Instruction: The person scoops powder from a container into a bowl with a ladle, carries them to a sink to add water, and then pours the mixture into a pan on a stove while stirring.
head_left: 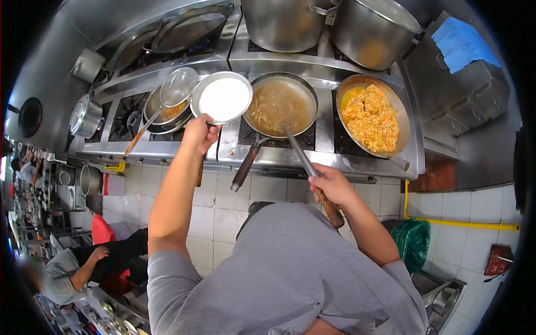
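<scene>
My left hand (202,134) is closed on a saucepan (248,88) full of white liquid, gripping it close to the rim. That saucepan is over the stove, just left of a frying pan (314,92) with brown liquid and pale strips in it. In my right hand (333,187) is a long-handled metal utensil (300,152) with a wooden grip. Its tip dips into the brown liquid, so the head is hidden. The frying pan's dark handle (245,167) points toward me, with neither hand on it.
A mesh strainer (179,85) lies over a pan (149,109) at left. A pan of orange, rice-like food (371,117) stands at right. Two stockpots (285,25) are behind. A green-lined bin (412,243) is at lower right; another person (67,273) is at lower left.
</scene>
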Motion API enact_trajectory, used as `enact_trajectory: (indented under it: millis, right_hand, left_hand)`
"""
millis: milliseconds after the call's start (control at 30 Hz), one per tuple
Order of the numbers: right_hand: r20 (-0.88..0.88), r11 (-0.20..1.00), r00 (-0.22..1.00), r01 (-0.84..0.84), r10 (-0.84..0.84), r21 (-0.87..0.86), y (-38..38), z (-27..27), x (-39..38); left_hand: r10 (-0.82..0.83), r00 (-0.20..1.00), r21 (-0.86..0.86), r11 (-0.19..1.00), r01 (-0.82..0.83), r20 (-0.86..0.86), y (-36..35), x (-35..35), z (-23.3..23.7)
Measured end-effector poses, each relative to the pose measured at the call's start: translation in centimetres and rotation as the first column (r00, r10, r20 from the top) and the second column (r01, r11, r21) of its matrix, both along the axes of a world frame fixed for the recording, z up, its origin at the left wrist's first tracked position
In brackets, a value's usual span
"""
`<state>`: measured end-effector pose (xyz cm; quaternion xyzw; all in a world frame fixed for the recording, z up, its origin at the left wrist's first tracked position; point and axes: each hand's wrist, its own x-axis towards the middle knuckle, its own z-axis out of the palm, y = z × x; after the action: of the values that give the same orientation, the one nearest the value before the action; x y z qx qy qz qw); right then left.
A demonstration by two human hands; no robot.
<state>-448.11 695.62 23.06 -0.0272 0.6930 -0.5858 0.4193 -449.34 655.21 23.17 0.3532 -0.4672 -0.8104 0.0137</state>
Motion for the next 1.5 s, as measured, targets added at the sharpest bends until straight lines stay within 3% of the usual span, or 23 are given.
enact_trajectory:
  millis: [67, 167, 233, 300, 367, 467, 500, 567, 600, 633, 700, 767, 867, 1033, 1067, 1100, 1133, 1233, 1300, 1367, 1400, 1500]
  right_hand:
    - [0.231, 0.975, 0.971, 0.106, -0.059, -0.197, 0.1, 0.8, -0.7]
    - [0.361, 0.951, 0.929, 0.177, -0.077, -0.255, 0.8, 1.0, -1.0]
    - [0.335, 0.962, 0.94, 0.146, -0.062, -0.232, 0.7, 0.9, -0.7]
    - [0.052, 0.986, 0.999, 0.022, -0.013, -0.167, 0.5, -0.2, 0.2]
    - [0.0, 0.994, 0.999, 0.035, -0.035, -0.108, 0.5, -0.6, 0.5]
    - [-0.274, 0.994, 0.959, 0.089, -0.067, 0.068, 0.9, -1.8, 0.3]
    - [-0.272, 0.994, 0.96, 0.088, -0.065, 0.07, 1.3, -1.8, 0.1]
    - [-0.538, 0.932, 0.839, 0.125, 0.084, 0.34, 1.8, -1.6, -0.3]
    - [-0.57, 0.887, 0.805, 0.133, 0.164, 0.443, 1.7, 0.3, -0.4]
    - [-0.57, 0.887, 0.804, 0.128, 0.169, 0.444, 2.1, -0.1, -0.6]
    - [-0.764, 0.844, 0.563, 0.201, 0.315, 0.496, 3.6, -1.6, -1.3]
    - [-0.78, 0.818, 0.495, 0.211, 0.382, 0.534, 4.7, -1.6, -1.6]
    - [-0.653, 0.66, 0.519, 0.207, 0.552, 0.723, 5.5, -0.4, -2.1]
    - [-0.581, 0.794, 0.627, -0.102, 0.519, 0.599, 7.4, 2.5, -3.6]
    - [-0.331, 0.876, 0.849, -0.269, 0.412, 0.401, 7.1, 3.4, -4.7]
    - [0.004, 0.932, 0.943, -0.329, 0.333, 0.152, 6.8, 3.7, -5.8]
    - [0.057, 0.941, 0.94, -0.338, 0.337, -0.001, 6.4, 3.2, -7.0]
    - [0.261, 0.985, 0.96, -0.062, 0.103, -0.161, 4.7, 1.3, -9.5]
    - [0.246, 0.991, 0.968, -0.023, 0.055, -0.13, 3.9, -0.8, -8.9]
    - [-0.139, 0.979, 0.97, -0.194, 0.202, 0.065, 3.4, -4.2, -8.1]
    - [-0.324, 0.929, 0.902, -0.175, 0.284, 0.326, 2.9, -3.2, -6.1]
    - [-0.246, 0.928, 0.916, -0.248, 0.318, 0.277, 4.1, -1.5, -3.7]
  left_hand:
    - [0.047, 0.999, -0.013, 0.999, -0.047, 0.007, -0.4, 1.3, -0.3]
    - [0.079, 0.997, -0.024, 0.997, -0.079, -0.01, -0.7, 4.0, 0.0]
    - [0.114, 0.993, -0.024, 0.993, -0.114, 0.01, -1.4, 5.8, -0.5]
    - [0.184, 0.983, -0.042, 0.982, -0.185, -0.014, -2.1, 7.9, -1.4]
    - [0.174, 0.984, -0.029, 0.984, -0.175, -0.028, -2.2, 10.2, -1.5]
    - [0.301, 0.954, -0.088, 0.95, -0.3, -0.007, -1.9, 13.3, -1.7]
    - [0.302, 0.953, -0.088, 0.95, -0.301, -0.005, -2.0, 14.5, -2.3]
    - [0.366, 0.93, -0.074, 0.927, -0.368, -0.037, -2.3, 16.9, -4.0]
    - [0.369, 0.929, -0.073, 0.926, -0.37, -0.035, -2.0, 18.1, -4.3]
    - [0.418, 0.908, -0.049, 0.907, -0.419, -0.023, -1.6, 19.3, -4.7]
    - [0.477, 0.879, -0.021, 0.879, -0.477, -0.009, -0.8, 21.8, -5.5]
    - [0.554, 0.832, 0.014, 0.832, -0.554, -0.009, 0.2, 24.2, -6.3]
    - [0.633, 0.773, 0.02, 0.773, -0.634, 0.037, 2.3, 27.9, -6.5]
    - [0.76, 0.648, 0.099, 0.642, -0.76, 0.045, 6.6, 35.6, -8.3]
    - [0.763, 0.645, 0.089, 0.641, -0.763, 0.035, 7.8, 37.1, -8.3]
    - [0.797, 0.597, 0.045, 0.596, -0.802, 0.095, 9.3, 37.7, -7.7]
    - [0.814, 0.572, 0.048, 0.57, -0.82, 0.106, 10.5, 39.0, -8.0]
    - [0.829, 0.54, 0.049, 0.539, -0.841, 0.142, 13.8, 43.0, -8.4]
    - [0.882, 0.447, 0.006, 0.451, -0.893, 0.148, 16.6, 44.5, -8.1]
    - [0.903, 0.407, 0.021, 0.409, -0.912, 0.135, 18.8, 46.4, -7.8]
    - [0.917, 0.378, 0.029, 0.377, -0.926, 0.126, 19.8, 47.4, -7.9]
    - [0.951, 0.283, 0.034, 0.28, -0.959, 0.126, 22.3, 50.6, -8.7]
